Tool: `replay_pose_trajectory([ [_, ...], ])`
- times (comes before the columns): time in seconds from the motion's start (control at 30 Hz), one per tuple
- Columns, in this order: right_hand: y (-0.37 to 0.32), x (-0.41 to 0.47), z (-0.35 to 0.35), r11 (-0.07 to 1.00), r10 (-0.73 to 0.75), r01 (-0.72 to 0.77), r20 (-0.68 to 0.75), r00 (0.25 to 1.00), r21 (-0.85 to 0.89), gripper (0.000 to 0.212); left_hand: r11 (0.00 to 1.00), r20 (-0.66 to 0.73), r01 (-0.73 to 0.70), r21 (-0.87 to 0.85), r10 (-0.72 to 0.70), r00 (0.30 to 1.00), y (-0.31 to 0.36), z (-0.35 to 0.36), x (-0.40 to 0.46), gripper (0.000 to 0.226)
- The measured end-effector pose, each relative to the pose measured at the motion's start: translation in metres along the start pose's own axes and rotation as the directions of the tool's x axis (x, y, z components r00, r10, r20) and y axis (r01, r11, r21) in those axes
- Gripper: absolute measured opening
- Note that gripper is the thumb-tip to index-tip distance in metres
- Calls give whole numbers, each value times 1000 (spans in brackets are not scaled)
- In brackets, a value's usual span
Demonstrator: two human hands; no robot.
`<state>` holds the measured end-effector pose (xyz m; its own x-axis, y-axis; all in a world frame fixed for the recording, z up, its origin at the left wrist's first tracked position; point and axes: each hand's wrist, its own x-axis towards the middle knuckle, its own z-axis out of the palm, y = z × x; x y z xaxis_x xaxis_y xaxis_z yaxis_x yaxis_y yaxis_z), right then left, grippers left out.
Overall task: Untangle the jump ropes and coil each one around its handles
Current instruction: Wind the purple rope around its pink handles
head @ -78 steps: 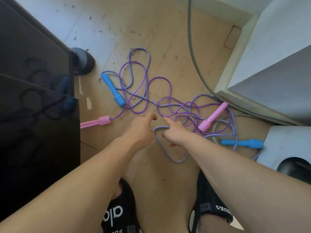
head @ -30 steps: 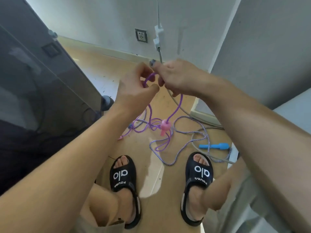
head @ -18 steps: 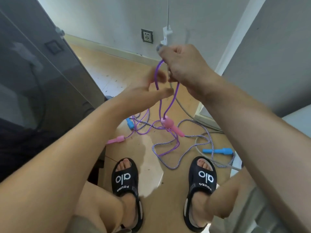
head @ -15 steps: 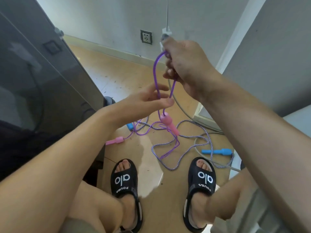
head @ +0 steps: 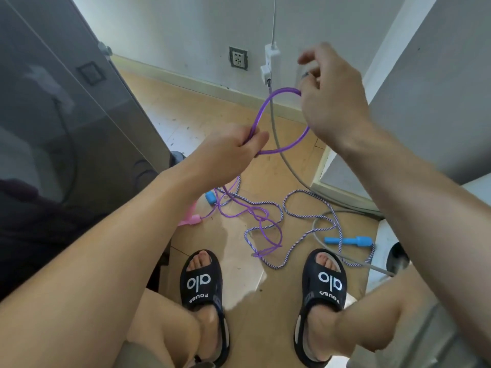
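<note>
While our left hand [head: 233,147] pinches the purple rope [head: 261,112], our right hand [head: 329,102] lifts its loop. We should feed slack gently, since knots remain below.

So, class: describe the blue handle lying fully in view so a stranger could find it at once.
Start at the right sandal. Just beyond its toes, on the wooden floor, lies the blue handle. Unlike the half-hidden other blue handle, it lies flat, whole, joined to the striped rope.

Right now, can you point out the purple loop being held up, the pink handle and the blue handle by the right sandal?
purple loop [head: 261,110], head view, left arc of the lifted cord.
pink handle [head: 189,215], head view, its middle.
blue handle [head: 356,240], head view, its grip.
</note>
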<state>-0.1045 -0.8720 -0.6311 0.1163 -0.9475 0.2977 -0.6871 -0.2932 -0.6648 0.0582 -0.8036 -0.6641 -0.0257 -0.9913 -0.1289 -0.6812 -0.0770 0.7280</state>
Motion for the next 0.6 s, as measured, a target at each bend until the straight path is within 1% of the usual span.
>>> replay_pose_trajectory([
  [0.03,-6,-2,0,996,-78,80,-57,995,38,32,999,-3,4,35,-4,1000,0,0,0,42],
  [0.07,-11,-3,1,985,-145,151,-76,986,82,35,998,-5,4,59,-4,1000,0,0,0,41],
  [0.1,-16,-6,3,974,-196,200,-44,980,106,35,997,-5,0,78,1,1000,0,0,1,40],
  [0.13,-21,-10,7,970,-227,221,52,973,100,32,995,-2,-10,95,10,1000,2,1,1,39],
  [0.2,-22,-17,19,973,-223,232,331,917,11,28,991,-5,-33,126,34,999,5,2,0,38],
  [0.23,-20,-19,24,973,-195,230,422,885,-33,33,990,-9,-44,134,46,999,6,1,-1,40],
  [0.27,-18,-19,29,973,-174,223,459,871,-54,40,990,-8,-55,132,57,998,5,0,-2,42],
  [0.3,-16,-18,31,976,-162,209,459,874,-53,46,990,-2,-62,124,63,998,5,-2,-3,44],
  [0.37,-13,-15,33,977,-171,208,424,889,-42,48,992,7,-80,102,79,997,5,-6,-6,48],
  [0.47,-15,-15,35,977,-182,212,462,868,-13,48,984,24,-133,118,131,991,2,-11,-10,52],
  [0.53,-16,-14,31,971,-187,234,478,858,-40,44,989,78,-123,85,116,990,-2,-13,-11,56],
  [0.6,-13,-7,20,963,-175,248,460,871,-103,40,994,125,-87,64,79,989,-7,-17,-11,65],
])
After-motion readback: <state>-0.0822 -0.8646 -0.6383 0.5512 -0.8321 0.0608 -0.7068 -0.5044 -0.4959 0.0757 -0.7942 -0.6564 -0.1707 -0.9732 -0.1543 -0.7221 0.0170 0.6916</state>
